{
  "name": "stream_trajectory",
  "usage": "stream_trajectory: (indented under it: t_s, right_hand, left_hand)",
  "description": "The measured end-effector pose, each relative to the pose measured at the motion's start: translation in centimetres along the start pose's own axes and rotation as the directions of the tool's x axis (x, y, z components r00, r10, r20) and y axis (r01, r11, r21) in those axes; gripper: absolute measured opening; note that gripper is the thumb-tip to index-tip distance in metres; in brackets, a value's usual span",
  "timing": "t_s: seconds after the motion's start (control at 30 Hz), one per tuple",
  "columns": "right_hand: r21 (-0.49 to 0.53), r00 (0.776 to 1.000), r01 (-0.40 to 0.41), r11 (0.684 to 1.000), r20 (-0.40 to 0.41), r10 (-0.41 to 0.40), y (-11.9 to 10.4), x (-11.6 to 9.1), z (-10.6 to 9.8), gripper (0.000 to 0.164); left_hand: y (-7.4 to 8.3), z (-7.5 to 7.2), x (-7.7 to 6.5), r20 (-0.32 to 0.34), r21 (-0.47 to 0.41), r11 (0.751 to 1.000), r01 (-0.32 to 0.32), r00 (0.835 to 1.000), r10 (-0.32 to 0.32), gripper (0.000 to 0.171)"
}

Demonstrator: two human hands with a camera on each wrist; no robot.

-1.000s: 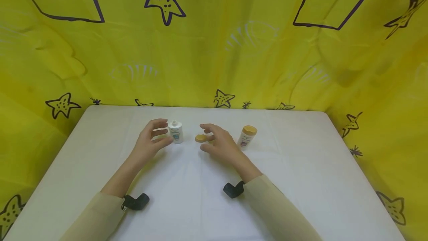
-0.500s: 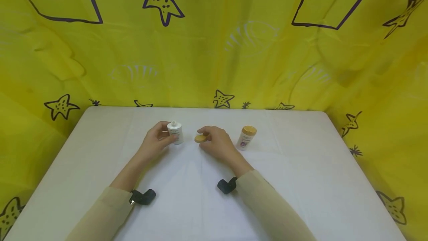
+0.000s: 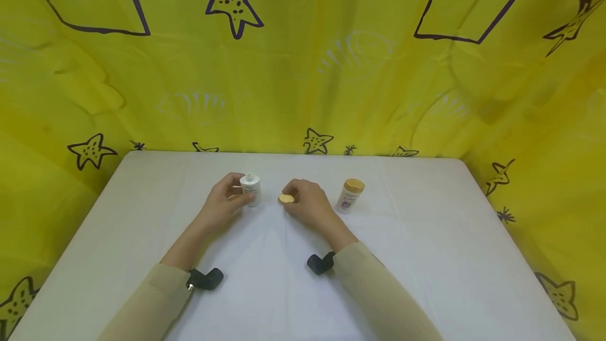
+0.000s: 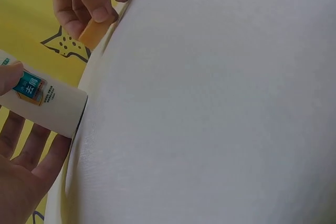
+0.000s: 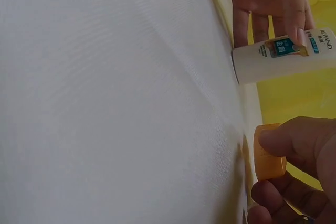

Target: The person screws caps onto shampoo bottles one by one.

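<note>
Head view shows the left hand (image 3: 223, 203) clamped round the uncapped white bottle (image 3: 252, 185) and the right hand (image 3: 310, 204) pinching the orange cap (image 3: 286, 199) at the bottle's three o'clock, seemingly the grasping step, with the next move calling for steadiness.

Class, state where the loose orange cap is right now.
In the head view, the loose orange cap is near the middle, pinched by the right hand, just right of the uncapped bottle.

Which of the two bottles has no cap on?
The white bottle gripped by the left hand: its neck is bare. The other bottle, to the right of the right hand, wears a yellow cap.
</note>
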State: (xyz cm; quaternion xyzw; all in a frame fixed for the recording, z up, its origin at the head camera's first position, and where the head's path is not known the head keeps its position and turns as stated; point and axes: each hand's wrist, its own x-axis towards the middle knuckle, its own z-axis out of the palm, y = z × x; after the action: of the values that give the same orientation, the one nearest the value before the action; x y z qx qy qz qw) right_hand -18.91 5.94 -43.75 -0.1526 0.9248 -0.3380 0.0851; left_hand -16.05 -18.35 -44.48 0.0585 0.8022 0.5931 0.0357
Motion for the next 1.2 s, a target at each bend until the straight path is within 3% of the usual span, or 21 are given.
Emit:
stream_trajectory:
  t_s: [0.43, 0.73, 0.93, 1.2]
  right_hand:
    - [0.174, 0.999, -0.008, 0.985, -0.05, 0.017, -0.5, -2.6, -1.4, 0.026]
    - [0.208, 0.982, 0.122, 0.971, -0.164, -0.089, -0.9, -4.7, -3.4, 0.027]
    - [0.247, 0.973, 0.189, 0.95, -0.177, -0.148, -0.9, -5.6, -4.8, 0.024]
    - [0.238, 0.94, 0.312, 0.92, -0.218, -0.263, -1.1, -7.1, -6.5, 0.027]
  left_hand:
    - [0.9, 1.0, -0.8, 0.035, -0.011, 0.996, -0.084, 0.996, 0.085, 0.043]
    - [2.9, 2.3, -1.0, 0.042, -0.065, 0.991, -0.116, 0.992, 0.119, 0.044]
    - [3.6, 2.6, -1.9, 0.051, -0.06, 0.992, -0.108, 0.993, 0.111, 0.042]
    - [4.6, 2.9, -3.4, 0.149, -0.101, 0.986, -0.13, 0.978, 0.144, 0.039]
